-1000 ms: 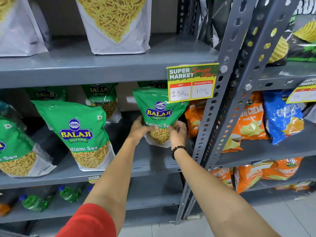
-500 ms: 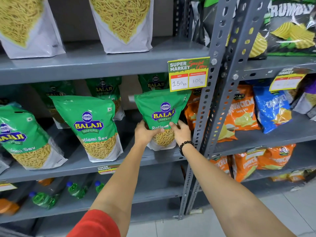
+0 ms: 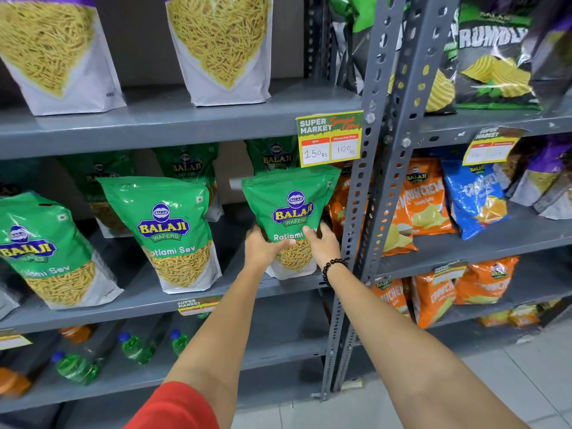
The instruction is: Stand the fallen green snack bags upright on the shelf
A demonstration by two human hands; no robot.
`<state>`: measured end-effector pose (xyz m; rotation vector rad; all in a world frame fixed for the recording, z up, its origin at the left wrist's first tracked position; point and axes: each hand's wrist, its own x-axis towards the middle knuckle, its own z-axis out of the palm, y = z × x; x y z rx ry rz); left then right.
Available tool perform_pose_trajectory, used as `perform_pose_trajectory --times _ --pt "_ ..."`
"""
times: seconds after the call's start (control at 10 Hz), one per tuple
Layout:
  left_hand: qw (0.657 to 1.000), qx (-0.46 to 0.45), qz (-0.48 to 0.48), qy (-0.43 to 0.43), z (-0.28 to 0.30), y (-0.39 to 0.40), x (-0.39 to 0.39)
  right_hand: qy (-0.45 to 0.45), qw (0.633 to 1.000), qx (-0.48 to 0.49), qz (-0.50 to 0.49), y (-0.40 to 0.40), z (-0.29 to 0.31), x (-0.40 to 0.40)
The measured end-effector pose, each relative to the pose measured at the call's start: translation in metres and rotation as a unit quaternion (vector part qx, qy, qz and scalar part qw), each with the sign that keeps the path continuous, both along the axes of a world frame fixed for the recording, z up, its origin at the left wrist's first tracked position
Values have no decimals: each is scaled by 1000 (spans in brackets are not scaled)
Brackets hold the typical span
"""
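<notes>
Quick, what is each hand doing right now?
Left hand: closed on the green Balaji Ratlami Sev snack bag, lower left side.
Right hand: closed on the same bag, lower right side.

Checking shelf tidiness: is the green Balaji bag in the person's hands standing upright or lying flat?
Upright. The Ratlami Sev bag stands with its base on the shelf, held by the left hand and right hand.

Three green snack bags (image 3: 291, 212) stand in the front row of the middle shelf (image 3: 148, 308), with at least three more behind. Two white-and-purple bags (image 3: 221, 54) stand above. Three green bottles (image 3: 136, 348) lie below. Two hands (image 3: 263, 247).
</notes>
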<state>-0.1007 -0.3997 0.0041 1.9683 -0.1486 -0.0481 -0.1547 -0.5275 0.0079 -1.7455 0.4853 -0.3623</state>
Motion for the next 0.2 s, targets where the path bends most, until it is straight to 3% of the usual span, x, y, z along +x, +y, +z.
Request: perform_pose_trajectory --times 0.2 --pt "995 66 40 -59 12 10 -22 -11 985 -161 -52 20 6 -18"
